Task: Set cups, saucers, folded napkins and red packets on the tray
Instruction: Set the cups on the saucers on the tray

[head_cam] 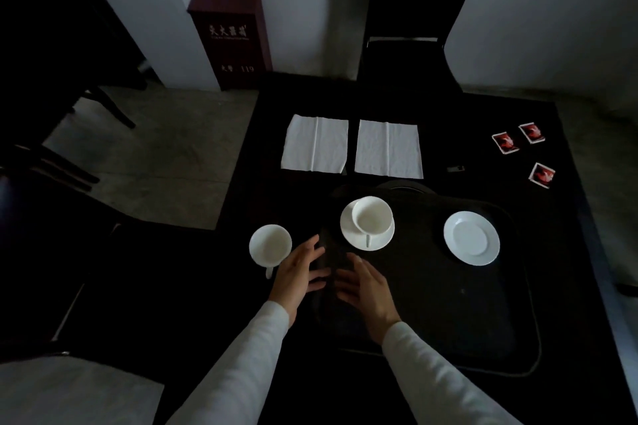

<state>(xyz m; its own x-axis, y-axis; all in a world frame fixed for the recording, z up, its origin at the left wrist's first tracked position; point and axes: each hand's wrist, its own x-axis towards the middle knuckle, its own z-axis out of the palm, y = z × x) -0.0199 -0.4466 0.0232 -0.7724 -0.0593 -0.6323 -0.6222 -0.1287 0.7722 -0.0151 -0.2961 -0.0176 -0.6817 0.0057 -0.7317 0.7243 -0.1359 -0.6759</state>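
A dark tray (448, 314) lies on the black table. On its left part a white cup (372, 216) stands on a saucer (348, 235); an empty white saucer (471, 238) sits on its right part. A second white cup (270, 247) stands on the table left of the tray. Two white napkins (316, 143) (388, 149) lie flat beyond the tray. Three red packets (505, 142) (532, 133) (541, 175) lie at the far right. My left hand (300, 274) hovers open just right of the loose cup. My right hand (367, 290) is open over the tray's left edge.
A dark chair (411, 28) stands behind the table, and another chair with a pale seat (69, 390) is at my left. A dark red cabinet (231, 38) stands against the wall. The table's right edge (593, 252) runs close beside the tray.
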